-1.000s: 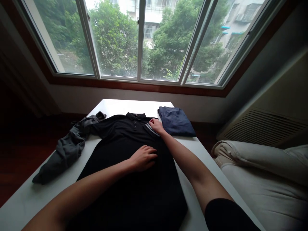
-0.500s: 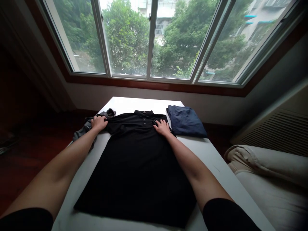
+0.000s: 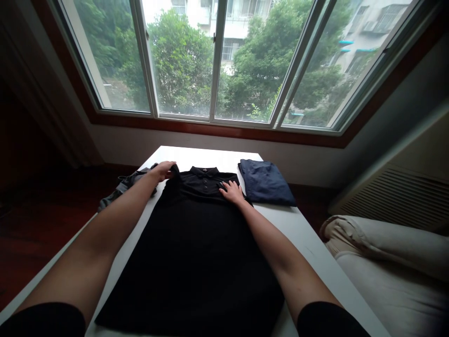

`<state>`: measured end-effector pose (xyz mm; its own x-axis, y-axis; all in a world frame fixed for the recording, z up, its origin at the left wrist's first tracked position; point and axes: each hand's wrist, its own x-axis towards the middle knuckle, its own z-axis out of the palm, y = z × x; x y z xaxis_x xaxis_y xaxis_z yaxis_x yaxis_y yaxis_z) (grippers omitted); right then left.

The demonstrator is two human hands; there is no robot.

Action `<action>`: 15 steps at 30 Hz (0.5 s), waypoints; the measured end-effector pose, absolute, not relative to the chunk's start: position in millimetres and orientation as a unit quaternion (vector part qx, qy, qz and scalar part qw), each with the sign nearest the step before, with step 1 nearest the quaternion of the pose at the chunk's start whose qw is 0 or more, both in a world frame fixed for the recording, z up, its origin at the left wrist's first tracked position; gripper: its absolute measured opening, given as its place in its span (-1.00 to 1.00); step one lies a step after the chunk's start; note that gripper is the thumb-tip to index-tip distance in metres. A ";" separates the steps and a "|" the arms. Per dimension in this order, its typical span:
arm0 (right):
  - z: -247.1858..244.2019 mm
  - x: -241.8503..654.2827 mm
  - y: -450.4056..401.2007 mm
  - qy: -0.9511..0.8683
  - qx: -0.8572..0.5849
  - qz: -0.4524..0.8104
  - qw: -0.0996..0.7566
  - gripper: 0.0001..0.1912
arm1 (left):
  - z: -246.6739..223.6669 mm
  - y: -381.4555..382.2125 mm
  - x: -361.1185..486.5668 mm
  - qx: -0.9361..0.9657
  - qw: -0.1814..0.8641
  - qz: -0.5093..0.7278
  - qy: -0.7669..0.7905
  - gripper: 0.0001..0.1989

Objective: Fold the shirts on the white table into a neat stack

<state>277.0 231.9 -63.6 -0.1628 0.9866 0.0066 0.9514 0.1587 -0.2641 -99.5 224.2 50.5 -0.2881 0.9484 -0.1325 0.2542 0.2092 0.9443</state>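
A black polo shirt [image 3: 199,252] lies spread on the white table [image 3: 308,252], its collar and buttons toward the window. At the upper left, my left hand [image 3: 164,171] is closed on the shirt's sleeve and holds it raised and turned inward. My right hand [image 3: 232,192] rests on the shirt's upper right chest, fingers spread over the folded-in fabric there. Beyond that hand lies a folded navy garment [image 3: 266,182]. Beside my left wrist is a crumpled grey garment [image 3: 122,189], partly hidden behind the forearm.
A wide window [image 3: 213,65] with a brown wooden frame stands beyond the table's far edge. To the right are a beige cushioned seat [image 3: 393,262] and a slatted panel [image 3: 393,192]. Dark reddish floor [image 3: 28,252] shows at the left.
My left hand has moved right and slightly up, lifting the sleeve from the side in toward the collar. The right hand stays on the chest area. The view has shifted slightly.
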 end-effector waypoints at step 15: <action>-59.7 267.8 235.8 -0.732 -0.667 0.105 0.087 -0.33 | -54.4 196.1 4.4 0.587 0.067 0.177 0.787 -0.37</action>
